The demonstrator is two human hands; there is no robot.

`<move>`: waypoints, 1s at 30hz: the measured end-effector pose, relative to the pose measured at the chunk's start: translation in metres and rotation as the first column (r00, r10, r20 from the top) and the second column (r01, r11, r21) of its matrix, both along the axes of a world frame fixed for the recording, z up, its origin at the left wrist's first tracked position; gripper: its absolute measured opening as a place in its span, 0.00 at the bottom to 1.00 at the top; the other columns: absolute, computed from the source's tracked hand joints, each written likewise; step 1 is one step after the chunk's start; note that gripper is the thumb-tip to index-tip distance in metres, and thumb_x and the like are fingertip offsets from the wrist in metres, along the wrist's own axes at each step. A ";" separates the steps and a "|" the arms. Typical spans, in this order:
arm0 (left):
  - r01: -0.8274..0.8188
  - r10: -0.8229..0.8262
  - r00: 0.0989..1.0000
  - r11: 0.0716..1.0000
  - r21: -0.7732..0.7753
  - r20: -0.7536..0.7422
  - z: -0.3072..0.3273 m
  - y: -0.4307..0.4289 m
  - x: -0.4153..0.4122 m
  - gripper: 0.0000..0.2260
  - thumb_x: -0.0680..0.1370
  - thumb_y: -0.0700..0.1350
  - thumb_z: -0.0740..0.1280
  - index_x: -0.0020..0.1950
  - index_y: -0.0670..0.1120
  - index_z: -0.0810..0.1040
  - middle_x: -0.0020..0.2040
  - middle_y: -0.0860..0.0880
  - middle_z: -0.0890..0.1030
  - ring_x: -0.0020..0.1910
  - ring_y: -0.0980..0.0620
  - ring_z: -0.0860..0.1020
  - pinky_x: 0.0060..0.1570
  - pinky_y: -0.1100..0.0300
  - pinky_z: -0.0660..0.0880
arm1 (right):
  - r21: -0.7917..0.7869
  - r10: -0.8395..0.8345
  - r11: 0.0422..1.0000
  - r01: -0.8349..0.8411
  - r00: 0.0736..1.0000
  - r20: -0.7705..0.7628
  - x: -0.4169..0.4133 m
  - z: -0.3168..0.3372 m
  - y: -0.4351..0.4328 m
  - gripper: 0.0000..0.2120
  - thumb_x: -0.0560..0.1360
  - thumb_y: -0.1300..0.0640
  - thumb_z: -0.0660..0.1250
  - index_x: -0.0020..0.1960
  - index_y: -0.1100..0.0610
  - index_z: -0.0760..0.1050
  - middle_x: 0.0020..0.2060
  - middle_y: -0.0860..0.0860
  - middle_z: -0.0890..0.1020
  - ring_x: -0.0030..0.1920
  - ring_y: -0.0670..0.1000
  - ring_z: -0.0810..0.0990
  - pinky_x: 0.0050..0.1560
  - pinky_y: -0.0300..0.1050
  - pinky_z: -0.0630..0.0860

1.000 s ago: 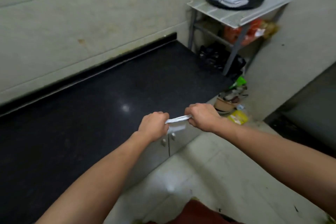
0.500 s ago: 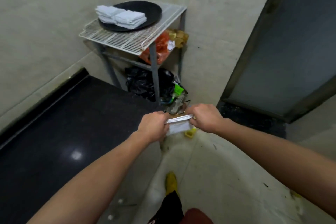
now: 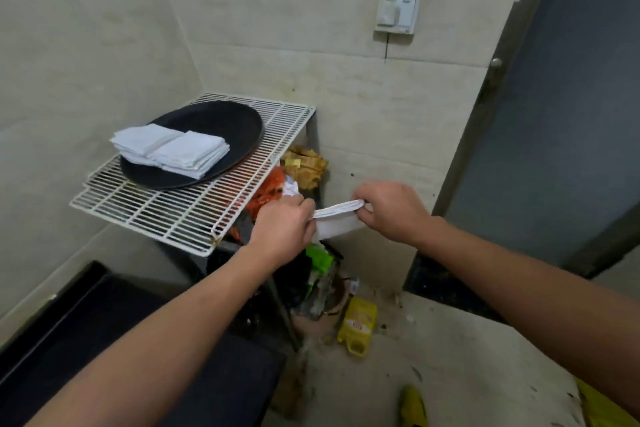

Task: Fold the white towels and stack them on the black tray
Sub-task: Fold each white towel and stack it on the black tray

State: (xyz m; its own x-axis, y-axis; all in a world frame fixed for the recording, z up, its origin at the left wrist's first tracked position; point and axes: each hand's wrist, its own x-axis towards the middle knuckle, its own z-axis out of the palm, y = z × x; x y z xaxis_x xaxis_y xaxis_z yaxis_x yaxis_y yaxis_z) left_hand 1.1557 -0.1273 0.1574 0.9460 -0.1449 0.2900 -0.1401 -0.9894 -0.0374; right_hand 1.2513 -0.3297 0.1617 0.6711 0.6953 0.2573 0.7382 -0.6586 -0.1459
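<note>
The round black tray [image 3: 225,120] sits on the white wire rack [image 3: 166,218] in the corner, filling most of the rack's back half. It holds two low stacks of folded white towels [image 3: 173,149] side by side. They are crowded toward the tray's near left rim, and the left stack hangs a little over the edge. Under the rack are an orange bag [image 3: 268,191] and some crumpled wrappers. More litter and a yellow bottle [image 3: 358,322] lie on the floor by its leg. The person stands at the end of the black countertop [image 3: 104,340] with both arms stretched out, holding one more folded towel [image 3: 337,224] in the air. It hangs just off the rack's near right corner, lower than the tray and apart from it. The left hand [image 3: 280,230] has its fingers curled round the towel's left end. The right hand [image 3: 394,210] pinches the right end between thumb and curled fingers. The layered top edge is stretched taut between the fists, and the rest hangs below.
</note>
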 end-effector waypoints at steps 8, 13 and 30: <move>-0.267 0.289 0.954 0.936 -0.228 0.073 0.022 0.043 0.085 0.07 0.73 0.49 0.63 0.45 0.46 0.76 0.42 0.49 0.77 0.44 0.46 0.77 0.38 0.54 0.74 | 0.220 0.266 0.946 -0.237 0.957 -0.112 0.135 0.033 0.072 0.09 0.70 0.52 0.64 0.47 0.53 0.79 0.43 0.51 0.82 0.45 0.56 0.79 0.41 0.50 0.75; -0.465 0.536 0.843 0.764 -0.448 0.039 0.045 0.068 0.092 0.01 0.73 0.46 0.67 0.43 0.49 0.77 0.39 0.54 0.78 0.40 0.51 0.76 0.38 0.56 0.71 | 0.325 0.446 0.878 -0.352 0.848 -0.287 0.182 0.060 0.139 0.02 0.70 0.55 0.70 0.42 0.50 0.78 0.39 0.47 0.81 0.42 0.49 0.79 0.42 0.46 0.75; -0.294 0.855 0.511 0.080 -0.952 -0.086 0.102 0.269 0.086 0.04 0.77 0.39 0.68 0.44 0.41 0.74 0.40 0.39 0.80 0.37 0.46 0.77 0.38 0.49 0.76 | 0.574 0.616 0.786 -0.229 0.363 -0.699 0.182 0.090 0.409 0.04 0.78 0.59 0.66 0.46 0.59 0.75 0.45 0.59 0.83 0.43 0.53 0.80 0.43 0.49 0.76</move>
